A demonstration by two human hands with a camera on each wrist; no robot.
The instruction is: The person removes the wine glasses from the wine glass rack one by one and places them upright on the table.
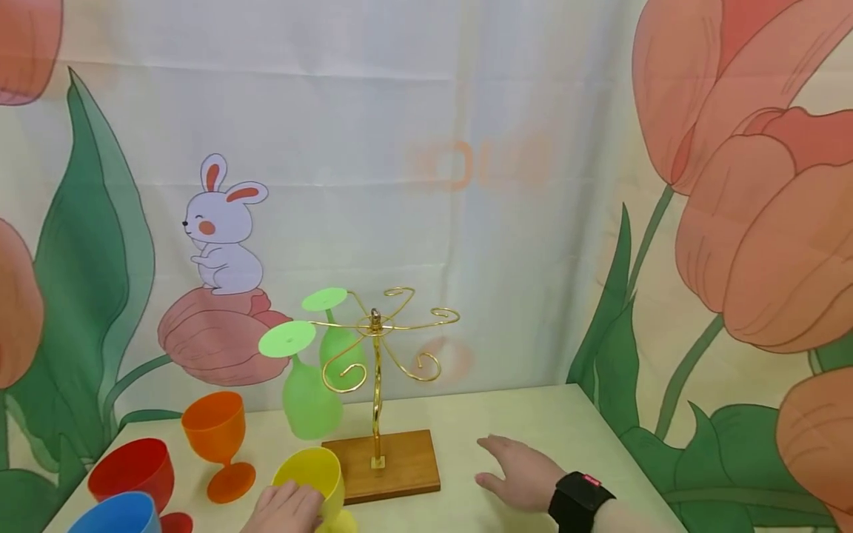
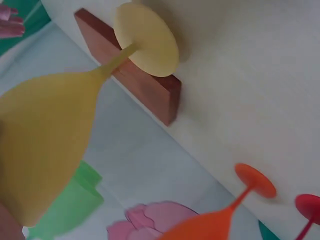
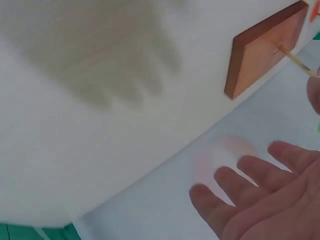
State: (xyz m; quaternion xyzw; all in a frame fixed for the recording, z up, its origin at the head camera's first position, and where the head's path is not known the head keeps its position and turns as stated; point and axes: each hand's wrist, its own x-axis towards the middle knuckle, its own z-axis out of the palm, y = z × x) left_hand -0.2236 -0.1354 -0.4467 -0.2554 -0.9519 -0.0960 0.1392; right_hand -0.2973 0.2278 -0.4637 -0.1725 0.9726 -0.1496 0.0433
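Note:
A yellow plastic goblet (image 1: 312,471) stands in front of the rack's wooden base, its bowl facing up. My left hand (image 1: 288,508) grips its bowl from the near side; the left wrist view shows its stem and round foot. Behind it is a gold metal rack (image 1: 377,389) with several curled arms on a wooden base (image 1: 400,474). Two green goblets hang upside down by their feet on its left arms, the nearer green goblet (image 1: 312,400) in front of the farther green goblet (image 1: 341,352). To the rack's right, my right hand (image 1: 523,474) hovers with fingers extended, holding nothing.
Left of the yellow goblet stand an orange goblet (image 1: 215,429), a red goblet (image 1: 133,474) and a blue goblet (image 1: 120,514), the last cut off by the frame. A printed curtain (image 1: 520,259) hangs behind the pale table (image 1: 533,414) and along its sides.

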